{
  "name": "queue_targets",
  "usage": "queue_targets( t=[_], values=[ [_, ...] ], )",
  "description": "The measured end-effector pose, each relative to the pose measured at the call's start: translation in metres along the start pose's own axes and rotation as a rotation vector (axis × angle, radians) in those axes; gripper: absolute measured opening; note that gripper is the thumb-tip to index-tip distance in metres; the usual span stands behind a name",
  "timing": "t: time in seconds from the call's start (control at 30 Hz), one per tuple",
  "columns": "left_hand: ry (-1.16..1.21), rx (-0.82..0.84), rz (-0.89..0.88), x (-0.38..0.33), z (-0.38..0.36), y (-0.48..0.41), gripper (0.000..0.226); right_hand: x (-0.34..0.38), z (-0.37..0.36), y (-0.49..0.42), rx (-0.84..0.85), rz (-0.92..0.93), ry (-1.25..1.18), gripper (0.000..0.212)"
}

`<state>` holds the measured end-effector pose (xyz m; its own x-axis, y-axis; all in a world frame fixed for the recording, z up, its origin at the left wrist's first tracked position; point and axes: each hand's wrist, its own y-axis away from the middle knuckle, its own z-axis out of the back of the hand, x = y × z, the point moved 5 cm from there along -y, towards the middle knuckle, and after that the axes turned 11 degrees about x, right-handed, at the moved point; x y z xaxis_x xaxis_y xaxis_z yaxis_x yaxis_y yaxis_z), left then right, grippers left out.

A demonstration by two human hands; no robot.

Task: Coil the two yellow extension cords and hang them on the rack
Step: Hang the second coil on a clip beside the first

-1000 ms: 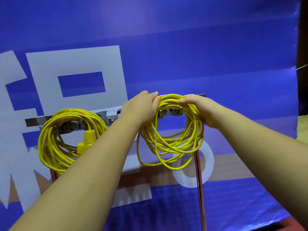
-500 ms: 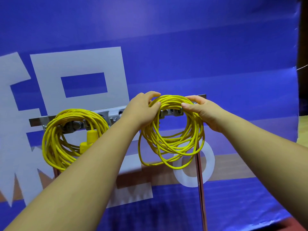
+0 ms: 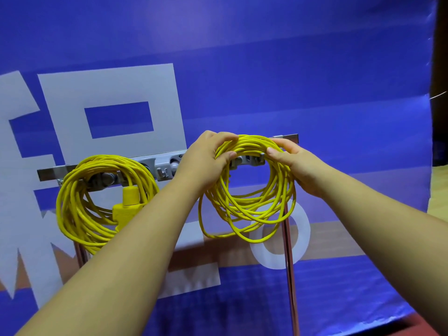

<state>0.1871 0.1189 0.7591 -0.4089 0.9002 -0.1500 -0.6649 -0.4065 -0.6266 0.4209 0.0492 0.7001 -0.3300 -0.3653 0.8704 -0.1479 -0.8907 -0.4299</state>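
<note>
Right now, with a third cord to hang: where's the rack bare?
The rack bar is bare left of the left coil, and between that coil and the left hand. Its right end is crowded: that hand and the right hand grip the right coil.

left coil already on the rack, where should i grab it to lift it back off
Grip the left coil at its top arc, where the strands bunch tightly over the rack, coming from the front and above. Lower down the loops spread loose and the plug dangles among them, so a grip there would likely spill strands.
</note>
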Motion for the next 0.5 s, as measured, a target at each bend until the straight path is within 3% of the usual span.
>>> queue_targets(
  t=[0.13, 0.37, 0.5],
  values=[
    [-0.01, -0.022, -0.015, 0.001, 0.001, 0.004, 0.039, 0.004, 0.002, -0.001, -0.038, -0.009, 0.031, 0.058],
    [0.026, -0.037, -0.008, -0.002, 0.003, 0.008, 0.041, 0.014, 0.007, 0.004, -0.082, -0.015, 0.14, 0.037],
    [0.026, -0.054, -0.004, -0.004, 0.004, 0.01, 0.042, 0.019, 0.007, 0.009, -0.101, -0.019, 0.2, 0.048]
  ],
)
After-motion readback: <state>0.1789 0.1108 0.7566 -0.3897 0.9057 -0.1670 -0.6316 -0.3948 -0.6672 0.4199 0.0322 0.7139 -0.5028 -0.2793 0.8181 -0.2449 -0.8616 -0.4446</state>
